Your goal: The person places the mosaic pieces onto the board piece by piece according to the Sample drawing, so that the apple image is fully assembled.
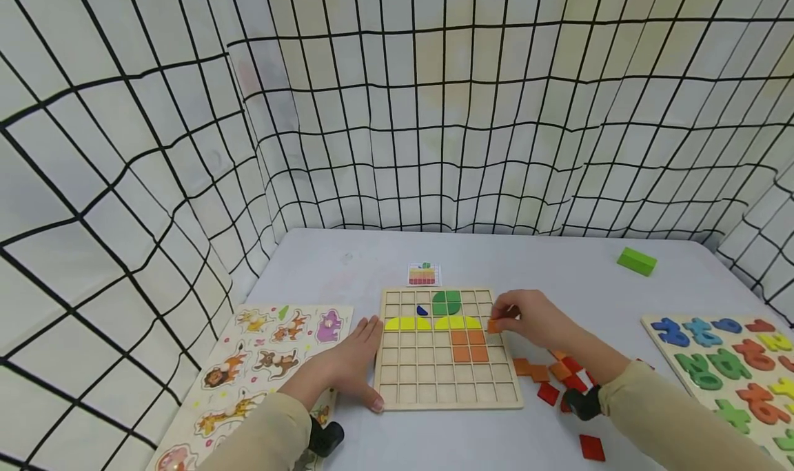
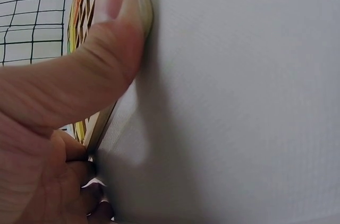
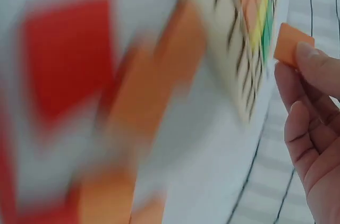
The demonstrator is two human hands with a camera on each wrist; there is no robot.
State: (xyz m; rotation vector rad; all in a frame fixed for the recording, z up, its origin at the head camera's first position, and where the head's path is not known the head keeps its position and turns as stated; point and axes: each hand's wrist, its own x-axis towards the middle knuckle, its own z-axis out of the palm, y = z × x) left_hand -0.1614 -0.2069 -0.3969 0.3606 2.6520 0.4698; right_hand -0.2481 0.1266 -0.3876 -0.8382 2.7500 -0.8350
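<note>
A wooden grid board lies flat on the table. Green pieces, yellow pieces, a small dark blue piece and a block of orange tiles sit on it. My left hand rests against its left side, thumb at the near left corner, fingers extended along the edge. Over the board's right edge, my right hand pinches an orange square tile between thumb and fingers. Loose orange tiles and red tiles are scattered beneath the right forearm.
Behind the board lies a small picture card. An animal puzzle board is at the left, partly under the left arm. A number puzzle board lies at the right. Farther back is a green block. Black netting over white cloth surrounds the table.
</note>
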